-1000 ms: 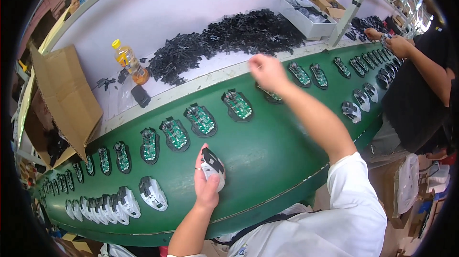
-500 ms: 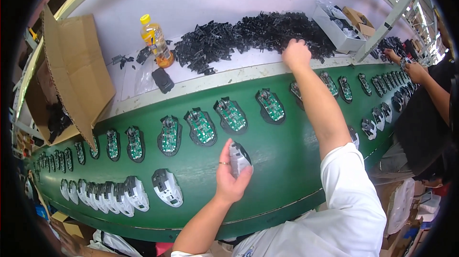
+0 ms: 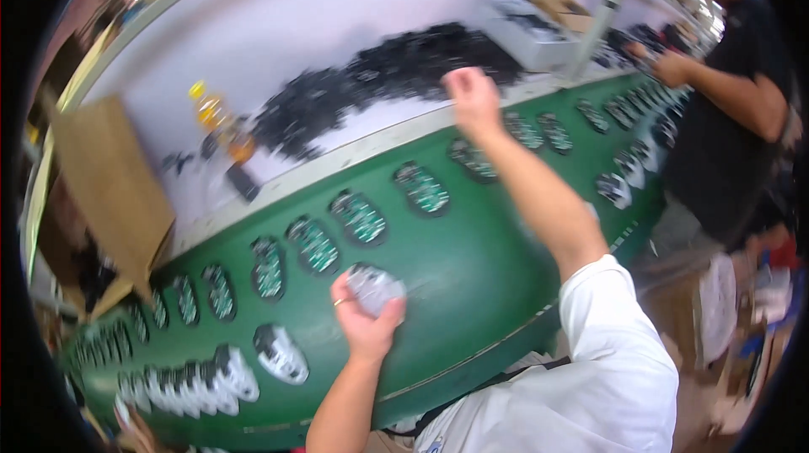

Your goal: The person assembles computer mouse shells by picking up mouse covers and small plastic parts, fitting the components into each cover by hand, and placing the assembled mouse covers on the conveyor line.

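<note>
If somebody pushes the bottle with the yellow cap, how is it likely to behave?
The bottle could tip if pushed near the top, because it is tall and narrow. Once lying down, it would probably roll, since its sides look rounded. The orange liquid near its bottom may slosh, but the yellow cap seems on.

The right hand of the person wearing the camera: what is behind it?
Beyond the right hand lies the heap of black parts, blurred; the pale ledge passes behind it. Whatever the hand covers is hidden, and I cannot tell whether it holds anything.
</note>
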Demonstrator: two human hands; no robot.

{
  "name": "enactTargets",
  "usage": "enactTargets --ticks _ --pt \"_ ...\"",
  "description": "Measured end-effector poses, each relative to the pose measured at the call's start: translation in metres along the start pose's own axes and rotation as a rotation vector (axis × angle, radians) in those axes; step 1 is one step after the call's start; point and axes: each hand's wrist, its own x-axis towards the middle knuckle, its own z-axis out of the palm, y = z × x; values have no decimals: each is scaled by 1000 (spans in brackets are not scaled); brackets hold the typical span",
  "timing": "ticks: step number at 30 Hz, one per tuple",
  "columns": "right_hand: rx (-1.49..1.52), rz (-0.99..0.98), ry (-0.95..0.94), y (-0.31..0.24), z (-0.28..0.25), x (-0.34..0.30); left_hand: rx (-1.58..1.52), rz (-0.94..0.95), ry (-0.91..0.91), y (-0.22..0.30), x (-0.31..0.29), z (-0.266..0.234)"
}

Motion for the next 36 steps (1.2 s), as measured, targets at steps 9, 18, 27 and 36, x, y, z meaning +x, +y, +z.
enactTargets --ticks 9,18,27,36 --pt "591 124 -422 -115 -98 -157 32 -65 -18 9 -4 2" --pt "743 144 -480 -114 -96 -193 -64 -337 25 37 -12 45" --pt "552 -22 -522 -112 -115 -189 -270 -276 -130 9 -12 37" --pt "534 -124 -640 -124 -103 -210 -251 -196 -275 10 -24 41"
